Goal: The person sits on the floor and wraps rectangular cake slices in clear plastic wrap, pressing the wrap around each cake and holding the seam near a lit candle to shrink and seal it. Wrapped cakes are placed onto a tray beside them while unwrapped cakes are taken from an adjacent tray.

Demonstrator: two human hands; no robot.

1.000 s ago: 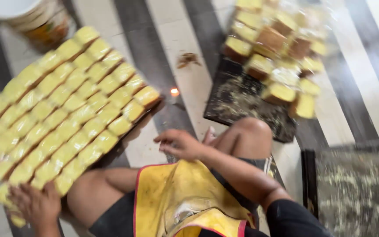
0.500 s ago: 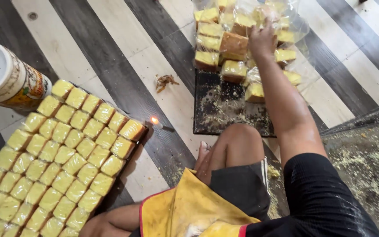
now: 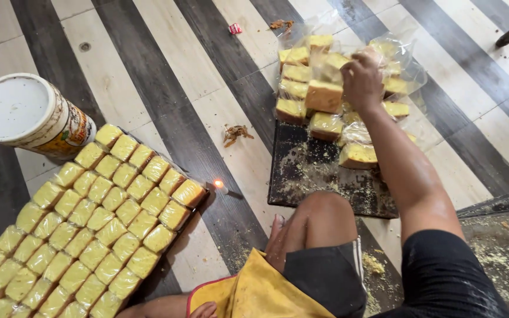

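Observation:
My right hand (image 3: 360, 76) reaches forward into a heap of plastic-wrapped yellow cake pieces (image 3: 324, 94) on the far end of a dark, crumb-covered tray (image 3: 319, 176). Its fingers curl down around one wrapped piece in the heap. Only the fingertips of my left hand (image 3: 203, 310) show at the bottom edge, beside a yellow cloth (image 3: 260, 294) on my lap; its grip is hidden. To the left, neat rows of wrapped cake pieces (image 3: 89, 224) cover a flat tray. A small lit candle (image 3: 219, 185) burns on the floor between the two trays.
A round canister with a white lid (image 3: 25, 115) lies beside the rows, at the upper left. My bent knee (image 3: 325, 218) sits at the dark tray's near edge. A crumb-strewn dark mat (image 3: 502, 253) lies at the right. Scraps (image 3: 237, 132) and a red wrapper (image 3: 235, 28) dot the striped floor.
My right hand went from beside my knee out to the heap of cake and now sits a little lower in it. The view has shifted and steadied; my left hand has dropped nearly out of sight.

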